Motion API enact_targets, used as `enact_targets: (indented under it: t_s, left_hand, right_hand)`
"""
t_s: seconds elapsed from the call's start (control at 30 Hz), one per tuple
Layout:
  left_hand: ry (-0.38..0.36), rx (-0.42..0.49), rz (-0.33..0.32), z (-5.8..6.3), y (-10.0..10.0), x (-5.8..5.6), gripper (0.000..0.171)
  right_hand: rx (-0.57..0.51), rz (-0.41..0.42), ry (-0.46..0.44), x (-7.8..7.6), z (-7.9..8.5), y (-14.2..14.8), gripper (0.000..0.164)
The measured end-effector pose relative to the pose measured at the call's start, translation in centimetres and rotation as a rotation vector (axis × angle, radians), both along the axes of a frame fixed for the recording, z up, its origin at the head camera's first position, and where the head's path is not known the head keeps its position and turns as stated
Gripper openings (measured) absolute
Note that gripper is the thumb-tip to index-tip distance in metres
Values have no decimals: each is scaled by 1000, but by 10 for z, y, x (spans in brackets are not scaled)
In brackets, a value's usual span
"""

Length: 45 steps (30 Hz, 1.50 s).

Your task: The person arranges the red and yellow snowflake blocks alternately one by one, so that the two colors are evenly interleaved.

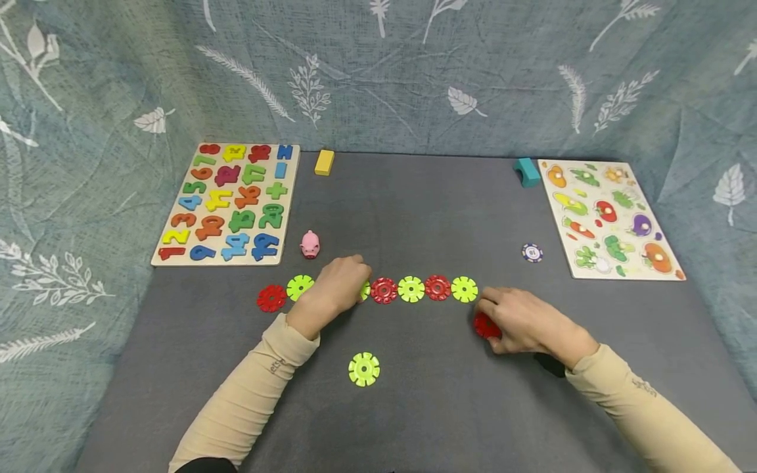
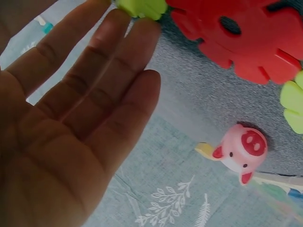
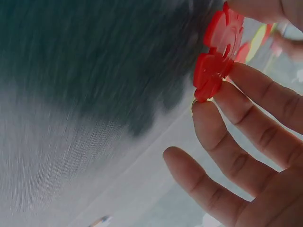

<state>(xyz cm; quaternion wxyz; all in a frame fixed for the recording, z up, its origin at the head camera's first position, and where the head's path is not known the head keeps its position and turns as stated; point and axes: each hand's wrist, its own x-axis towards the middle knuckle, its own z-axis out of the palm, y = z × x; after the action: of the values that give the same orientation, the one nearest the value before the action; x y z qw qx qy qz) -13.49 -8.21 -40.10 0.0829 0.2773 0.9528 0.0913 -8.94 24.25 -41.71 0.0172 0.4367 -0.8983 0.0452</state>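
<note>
A row of notched plastic discs, alternating red and lime green, lies on the grey table. My left hand (image 1: 334, 289) reaches over the row and hides part of it. In the left wrist view its fairly straight fingertips touch a green disc (image 2: 142, 7), beside a red disc (image 2: 251, 38). My right hand (image 1: 523, 322) pinches another red disc (image 3: 218, 52) by its edge between thumb and fingertips, tilted on its side. It is just right of and nearer than the row's rightmost green disc (image 1: 464, 289). A single green disc (image 1: 364, 369) lies nearer me, between my forearms.
A number puzzle board (image 1: 221, 205) lies at the back left and a vegetable puzzle board (image 1: 612, 220) at the right. A pink pig figure (image 1: 310, 244), yellow block (image 1: 324, 162), teal arch block (image 1: 527, 173) and poker chip (image 1: 532, 253) stand or lie beyond the row.
</note>
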Motion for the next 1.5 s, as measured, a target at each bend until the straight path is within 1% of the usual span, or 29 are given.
enact_targets:
  t_s: [0.17,0.27,0.43,0.6,0.93,1.23,1.37,1.5]
  left_hand:
    - [19,-7,3,0,3,1,16]
    - [24,-9,9,0,4,1,15]
    - [16,-7,25,0,4,1,17]
    - [9,-12,35,2,4,2,17]
    - [2,-33,40,1,5,1,19]
    - [-7,-31,48,1,6,2,19]
    - [-4,-30,50,1,6,2,18]
    - [6,-28,47,1,6,2,16]
  right_hand:
    - [55,-117,-53,-18,1,13,38]
    - [63,-166,-84,-28,1,18,38]
    - [61,-207,-142,-41,-1,20,41]
    - [55,-229,-181,-48,0,18,42]
    - [51,-233,-221,-51,2,13,39]
    - [57,-230,-215,-51,2,11,39]
    - [68,-229,-185,-50,4,8,42]
    - [77,-198,-113,-46,10,-1,48]
